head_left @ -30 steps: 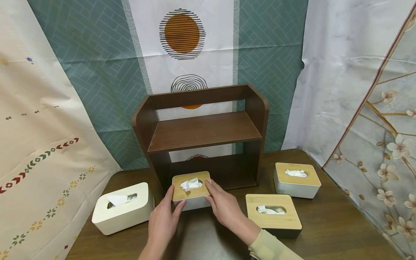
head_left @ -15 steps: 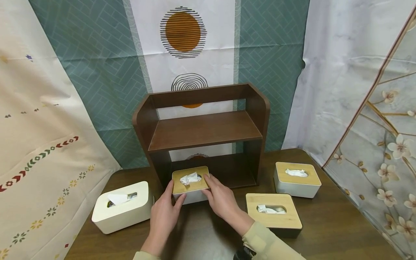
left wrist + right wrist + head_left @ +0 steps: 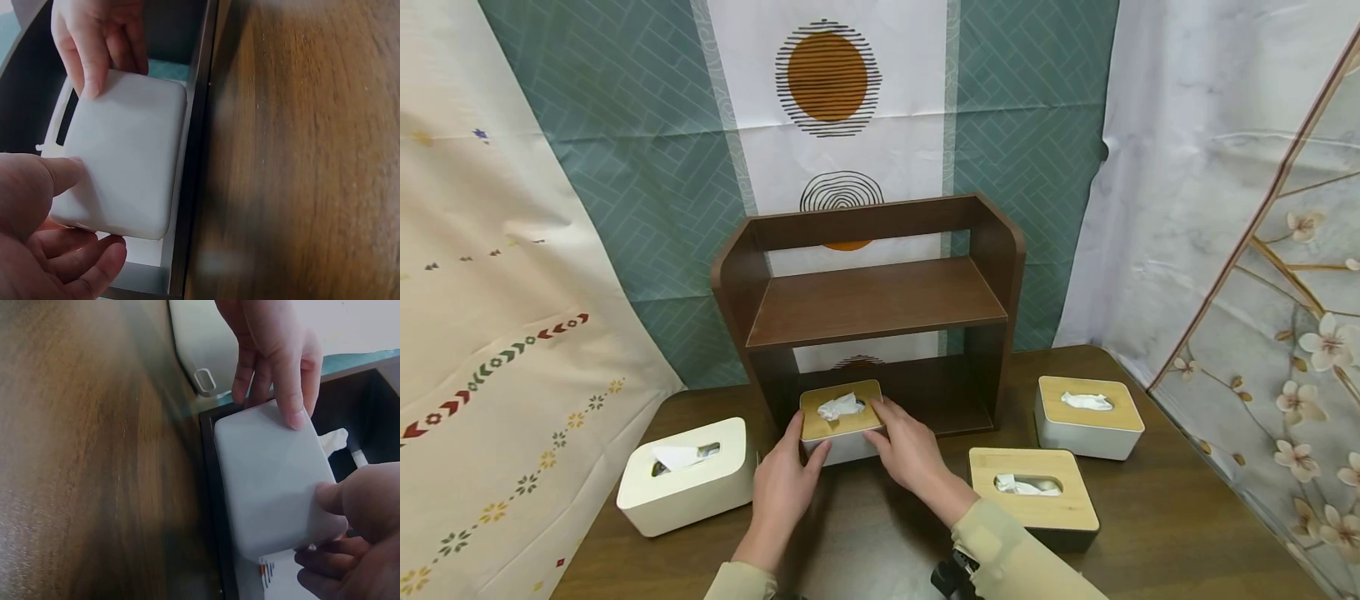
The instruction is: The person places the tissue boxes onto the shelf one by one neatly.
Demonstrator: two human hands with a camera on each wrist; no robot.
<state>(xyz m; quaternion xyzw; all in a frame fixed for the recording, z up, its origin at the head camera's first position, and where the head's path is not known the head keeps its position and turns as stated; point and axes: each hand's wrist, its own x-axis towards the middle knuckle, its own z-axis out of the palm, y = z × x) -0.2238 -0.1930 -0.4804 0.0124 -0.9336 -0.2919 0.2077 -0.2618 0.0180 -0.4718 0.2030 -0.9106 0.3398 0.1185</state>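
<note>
A white tissue box point(image 3: 848, 447) with a wooden lid and a tuft of tissue is at the front of the lower bay of a dark brown desk shelf point(image 3: 880, 304). My left hand point(image 3: 782, 485) grips its left end, thumb at the front. The right hand point(image 3: 912, 450) holds the other end, fingertips near the lid's right edge. Both wrist views show the box's plain white wall point(image 3: 128, 153) between the two hands, thumbs pressed on it. Whether its underside touches the shelf board is hidden.
A cream tissue box point(image 3: 688, 477) stands left of the shelf. To the right are a dark box with a wooden lid point(image 3: 1033, 508) and, farther back, another white wooden-lidded box point(image 3: 1090, 417). Patterned cloths point(image 3: 1030, 150) hang behind and at both sides of the table.
Both hands have moved the tissue box away from me, farther into the lower bay. Most of that shift came in the first half second. The other boxes stay put.
</note>
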